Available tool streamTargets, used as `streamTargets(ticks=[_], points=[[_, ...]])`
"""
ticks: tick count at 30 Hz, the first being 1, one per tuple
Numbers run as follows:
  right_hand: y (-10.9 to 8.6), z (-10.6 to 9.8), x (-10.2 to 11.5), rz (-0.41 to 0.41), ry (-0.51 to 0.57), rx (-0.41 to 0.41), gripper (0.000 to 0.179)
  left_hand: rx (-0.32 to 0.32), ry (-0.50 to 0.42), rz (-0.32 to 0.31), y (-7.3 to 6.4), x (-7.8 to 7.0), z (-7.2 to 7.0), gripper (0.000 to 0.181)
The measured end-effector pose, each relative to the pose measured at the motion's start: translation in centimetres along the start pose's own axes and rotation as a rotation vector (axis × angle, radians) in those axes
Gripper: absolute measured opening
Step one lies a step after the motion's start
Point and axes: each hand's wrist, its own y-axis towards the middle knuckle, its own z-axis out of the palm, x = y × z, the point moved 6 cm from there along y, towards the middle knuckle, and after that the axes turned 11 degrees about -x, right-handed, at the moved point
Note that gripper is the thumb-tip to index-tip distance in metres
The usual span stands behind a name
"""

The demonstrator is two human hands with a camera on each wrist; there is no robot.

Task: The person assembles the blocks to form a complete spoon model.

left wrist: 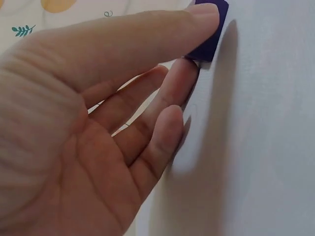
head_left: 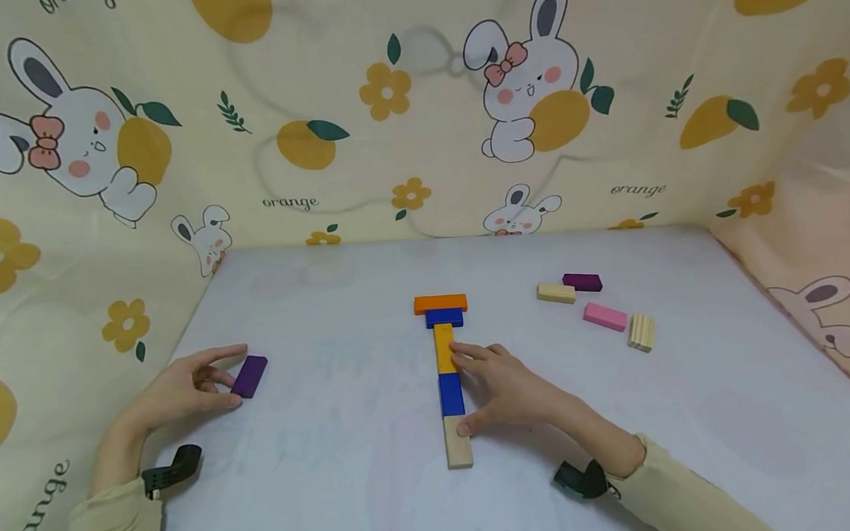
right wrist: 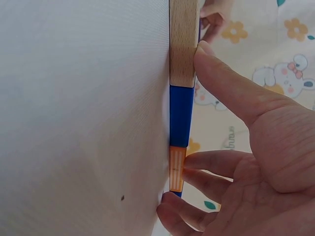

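At the left of the table my left hand point(head_left: 187, 387) pinches a dark purple block point(head_left: 250, 377) between thumb and fingers. In the left wrist view the thumb covers part of that block point(left wrist: 209, 46). A row of blocks runs down the middle: an orange block point(head_left: 439, 303) crosswise, a blue block point(head_left: 444, 319), a yellow block point(head_left: 445, 348), another blue block point(head_left: 451, 395) and a plain wooden block point(head_left: 458, 450). My right hand point(head_left: 509, 386) lies along the row's right side. Its thumb touches the wooden block point(right wrist: 182, 44), its fingers the yellow one.
Toward the back right lie a wooden block point(head_left: 556, 293), a dark purple block point(head_left: 583, 282), a pink block point(head_left: 605, 316) and a ridged wooden block point(head_left: 641, 332). Printed cloth point(head_left: 340, 76) hangs behind and beside the white table point(head_left: 321, 483).
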Motion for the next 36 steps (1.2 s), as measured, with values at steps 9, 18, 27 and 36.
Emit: streamTargets(ticks=[9, 18, 27, 36], points=[[0.0, 0.1, -0.2, 0.011, 0.006, 0.003, 0.099, -0.008, 0.018, 0.034, 0.3, -0.3, 0.5, 0.083], [0.0, 0.1, -0.3, 0.009, 0.005, 0.003, 0.098, -0.022, 0.024, 0.054, 0.5, -0.6, 0.9, 0.080], [-0.1, 0.1, -0.1, -0.008, 0.003, 0.001, 0.099, -0.075, 0.061, 0.036, 0.6, 0.0, 0.9, 0.079], [-0.2, 0.0, -0.3, -0.012, 0.005, -0.002, 0.099, -0.225, -0.011, 0.067, 2.6, -3.3, 1.0, 0.081]])
